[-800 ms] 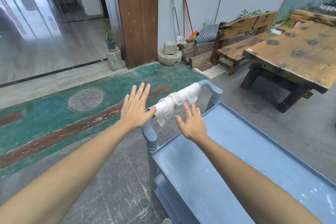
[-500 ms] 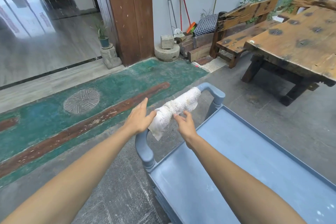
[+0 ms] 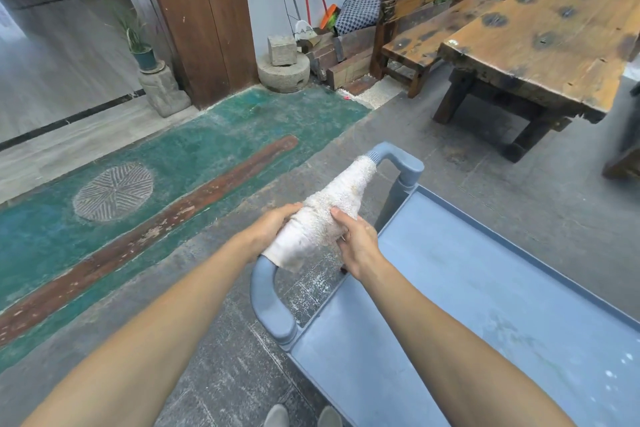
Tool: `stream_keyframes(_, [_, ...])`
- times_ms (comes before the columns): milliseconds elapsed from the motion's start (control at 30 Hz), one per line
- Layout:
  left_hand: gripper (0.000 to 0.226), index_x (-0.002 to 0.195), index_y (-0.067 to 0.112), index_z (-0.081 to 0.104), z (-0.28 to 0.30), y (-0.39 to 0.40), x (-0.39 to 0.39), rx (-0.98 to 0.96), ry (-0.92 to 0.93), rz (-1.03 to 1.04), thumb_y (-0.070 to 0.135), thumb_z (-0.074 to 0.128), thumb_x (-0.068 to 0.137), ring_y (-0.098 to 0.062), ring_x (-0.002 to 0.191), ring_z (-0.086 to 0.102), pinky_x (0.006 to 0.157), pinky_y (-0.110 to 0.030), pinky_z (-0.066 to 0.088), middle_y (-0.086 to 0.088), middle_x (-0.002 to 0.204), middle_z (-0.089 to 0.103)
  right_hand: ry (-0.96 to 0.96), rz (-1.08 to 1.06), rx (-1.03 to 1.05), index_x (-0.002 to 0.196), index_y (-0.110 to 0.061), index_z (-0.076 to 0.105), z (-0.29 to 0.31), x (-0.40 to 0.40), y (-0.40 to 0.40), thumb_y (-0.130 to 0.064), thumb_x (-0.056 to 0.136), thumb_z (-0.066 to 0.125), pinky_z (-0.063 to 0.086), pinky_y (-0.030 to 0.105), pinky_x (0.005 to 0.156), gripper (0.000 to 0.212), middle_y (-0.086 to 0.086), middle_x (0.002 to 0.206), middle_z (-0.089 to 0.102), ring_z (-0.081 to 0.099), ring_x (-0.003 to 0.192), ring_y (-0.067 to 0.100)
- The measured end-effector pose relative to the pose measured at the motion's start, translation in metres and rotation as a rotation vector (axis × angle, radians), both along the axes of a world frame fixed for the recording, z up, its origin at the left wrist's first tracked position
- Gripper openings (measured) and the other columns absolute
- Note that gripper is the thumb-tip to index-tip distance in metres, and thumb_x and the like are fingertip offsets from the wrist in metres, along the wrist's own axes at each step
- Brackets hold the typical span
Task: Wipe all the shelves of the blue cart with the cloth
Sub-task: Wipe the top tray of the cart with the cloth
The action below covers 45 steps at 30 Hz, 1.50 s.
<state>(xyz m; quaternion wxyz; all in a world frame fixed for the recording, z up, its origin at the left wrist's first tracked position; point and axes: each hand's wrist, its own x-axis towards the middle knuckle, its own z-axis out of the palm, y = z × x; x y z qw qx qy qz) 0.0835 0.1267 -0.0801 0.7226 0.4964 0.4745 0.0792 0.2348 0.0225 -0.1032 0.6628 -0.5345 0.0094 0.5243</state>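
Both hands close on the white terry cloth (image 3: 325,218) wrapped around the blue plastic cart's curved handle (image 3: 268,302) — left hand (image 3: 270,229) from the left, right hand (image 3: 356,239) from the near side, fingers curled round it — likely to free it before wiping the dusty blue top shelf (image 3: 467,288), still smudged

- A white cloth (image 3: 325,218) is wrapped around the handle (image 3: 268,295) of the blue cart (image 3: 467,305).
- The left hand (image 3: 268,229) grips the cloth from the left, and the right hand (image 3: 358,241) clasps it from the right.
- The cart's top shelf (image 3: 485,322) lies near right, with pale specks.
- A wooden table (image 3: 540,31) stands far right.
- A green mat (image 3: 173,163) covers the floor on the left.
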Motion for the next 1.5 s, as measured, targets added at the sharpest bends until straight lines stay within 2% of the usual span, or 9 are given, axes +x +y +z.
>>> stream_keyframes(100, [0.041, 0.118, -0.001, 0.07, -0.002, 0.01, -0.002, 0.006, -0.058, 0.112, 0.03, 0.069, 0.09, -0.035, 0.095, 0.069, 0.09, -0.046, 0.054, -0.024, 0.119, 0.07, -0.092, -0.063, 0.029, 0.126, 0.001, 0.064, 0.007, 0.003, -0.001, 0.003, 0.081, 0.081, 0.06, 0.039, 0.085, 0.049, 0.012, 0.107, 0.079, 0.075, 0.098, 0.029])
stream_keyframes(267, [0.019, 0.098, 0.002, 0.073, 0.023, 0.027, 0.008, -0.031, -0.136, 0.118, 0.016, 0.075, 0.084, -0.026, 0.079, 0.076, 0.067, -0.035, 0.062, -0.017, 0.098, 0.076, -0.141, -0.161, 0.078, 0.119, -0.017, 0.065, 0.033, 0.005, -0.002, 0.006, 0.081, 0.076, 0.058, 0.056, 0.095, 0.045, 0.01, 0.109, 0.079, 0.074, 0.1, 0.033])
stream_keyframes(367, [0.03, 0.107, 0.003, 0.07, 0.043, 0.029, 0.017, -0.018, -0.106, 0.012, 0.019, 0.077, 0.083, -0.033, 0.093, 0.074, 0.082, -0.042, 0.061, -0.018, 0.104, 0.075, -0.191, -0.148, 0.116, 0.121, -0.027, 0.062, 0.051, 0.001, -0.008, 0.005, 0.085, 0.067, 0.057, 0.06, 0.094, 0.049, 0.007, 0.116, 0.076, 0.072, 0.106, 0.034])
stream_keyframes(533, [0.031, 0.11, 0.0, 0.071, 0.069, 0.022, 0.035, 0.07, -0.063, -0.094, 0.016, 0.075, 0.084, -0.035, 0.096, 0.074, 0.087, -0.045, 0.059, -0.019, 0.104, 0.076, -0.196, -0.148, 0.178, 0.149, -0.056, 0.038, 0.076, 0.007, -0.027, 0.006, 0.091, 0.057, 0.055, 0.058, 0.099, 0.087, -0.003, 0.154, 0.05, 0.067, 0.12, 0.033])
stream_keyframes(633, [0.016, 0.097, 0.005, 0.072, 0.075, 0.013, 0.048, 0.114, -0.078, -0.095, 0.016, 0.07, 0.086, -0.028, 0.083, 0.075, 0.076, -0.037, 0.058, -0.016, 0.096, 0.077, -0.281, -0.153, 0.147, 0.147, -0.061, 0.039, 0.09, 0.013, -0.044, 0.002, 0.095, 0.057, 0.063, 0.042, 0.078, 0.084, -0.002, 0.155, 0.046, 0.074, 0.104, 0.026])
stream_keyframes(900, [0.009, 0.09, 0.013, 0.07, 0.089, -0.04, 0.087, 0.197, -0.218, -0.075, 0.012, 0.07, 0.082, -0.024, 0.077, 0.072, 0.071, -0.035, 0.057, -0.005, 0.079, 0.077, -0.368, -0.301, 0.132, 0.143, -0.048, 0.054, 0.105, 0.033, -0.117, 0.003, 0.089, 0.063, 0.058, 0.043, 0.082, 0.075, 0.015, 0.127, 0.069, 0.072, 0.091, 0.029])
stream_keyframes(1067, [0.023, 0.104, 0.015, 0.065, 0.094, -0.087, 0.119, 0.215, -0.273, -0.184, 0.015, 0.074, 0.082, -0.026, 0.088, 0.072, 0.075, -0.037, 0.057, -0.012, 0.104, 0.075, -0.401, -0.39, 0.096, 0.137, -0.042, 0.058, 0.109, 0.048, -0.181, 0.002, 0.087, 0.066, 0.056, 0.043, 0.086, 0.068, 0.021, 0.132, 0.066, 0.069, 0.094, 0.029])
stream_keyframes(1233, [0.025, 0.105, 0.015, 0.074, 0.092, -0.161, 0.16, 0.25, -0.305, -0.313, 0.031, 0.077, 0.085, -0.023, 0.096, 0.072, 0.091, -0.038, 0.055, -0.007, 0.105, 0.077, -0.453, -0.5, -0.061, 0.132, -0.036, 0.064, 0.109, 0.068, -0.264, -0.01, 0.083, 0.073, 0.058, 0.039, 0.083, 0.056, 0.012, 0.137, 0.061, 0.07, 0.096, 0.025])
stream_keyframes(1500, [0.006, 0.085, 0.015, 0.069, 0.089, -0.302, 0.219, 0.213, -0.282, -0.439, 0.015, 0.075, 0.087, -0.019, 0.081, 0.064, 0.076, -0.033, 0.058, -0.002, 0.084, 0.069, -0.563, -0.582, -0.444, 0.118, -0.03, 0.068, 0.09, 0.11, -0.436, -0.025, 0.092, 0.071, 0.051, 0.032, 0.074, 0.026, 0.007, 0.102, 0.071, 0.065, 0.081, 0.02])
